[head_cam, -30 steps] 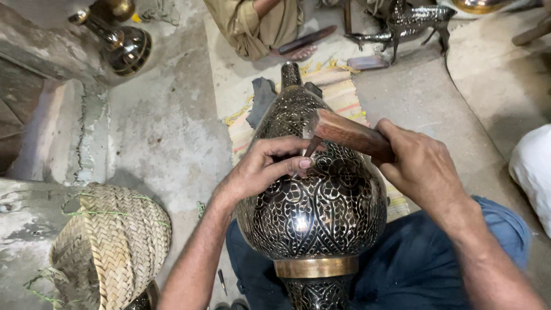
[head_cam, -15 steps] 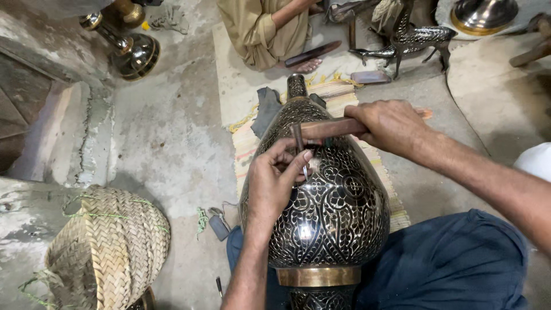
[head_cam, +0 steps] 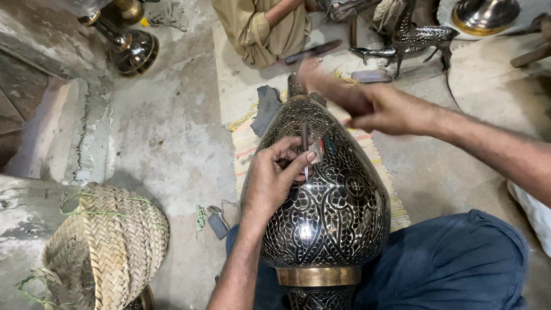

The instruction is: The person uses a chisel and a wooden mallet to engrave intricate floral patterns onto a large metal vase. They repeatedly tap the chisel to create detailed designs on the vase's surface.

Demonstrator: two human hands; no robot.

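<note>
A large dark metal vase (head_cam: 336, 212) with bright engraved scrollwork and a brass band lies across my lap, its neck pointing away. My left hand (head_cam: 275, 178) rests on its upper left side and pinches a thin metal chisel (head_cam: 303, 138) upright against the surface. My right hand (head_cam: 381, 109) is raised above the vase's neck, blurred by motion, gripping a wooden mallet (head_cam: 324, 80) that shows only as a brown smear.
A woven straw basket (head_cam: 103, 247) sits at lower left. Another person (head_cam: 261, 26) in tan clothes sits ahead. A brass-trimmed vase (head_cam: 129, 46) lies at top left, a metal deer figure (head_cam: 413, 37) and a bowl (head_cam: 485, 14) at top right. A striped mat (head_cam: 247, 143) lies under the vase.
My right hand has swung the mallet up and away from the chisel, towards the vase's neck. My left hand keeps the chisel on the vase, slightly lower in view.
</note>
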